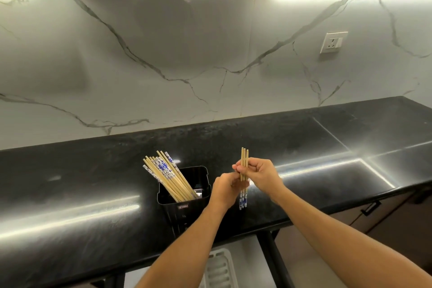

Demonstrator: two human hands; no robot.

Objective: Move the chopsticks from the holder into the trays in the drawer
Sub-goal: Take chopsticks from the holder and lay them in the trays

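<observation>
A black square holder (pixel 201 176) stands on the black counter with several wooden chopsticks (pixel 163 174) leaning out to the left, some with blue-and-white ends. Just right of it, both hands hold three chopsticks (pixel 244 159) upright, blue-and-white ends pointing down. My right hand (pixel 259 173) pinches them near the middle. My left hand (pixel 224 190) grips them lower down, from the left. Below the counter edge, the open drawer shows part of a white ridged tray (pixel 218 269); most of the drawer is hidden by my arms.
The glossy black counter (pixel 327 147) runs left to right against a white marble wall with a socket (pixel 333 42). A dark cabinet with a handle (pixel 370 208) sits under the counter at the right. The drawer's dark side rail (pixel 275 257) runs beside the tray.
</observation>
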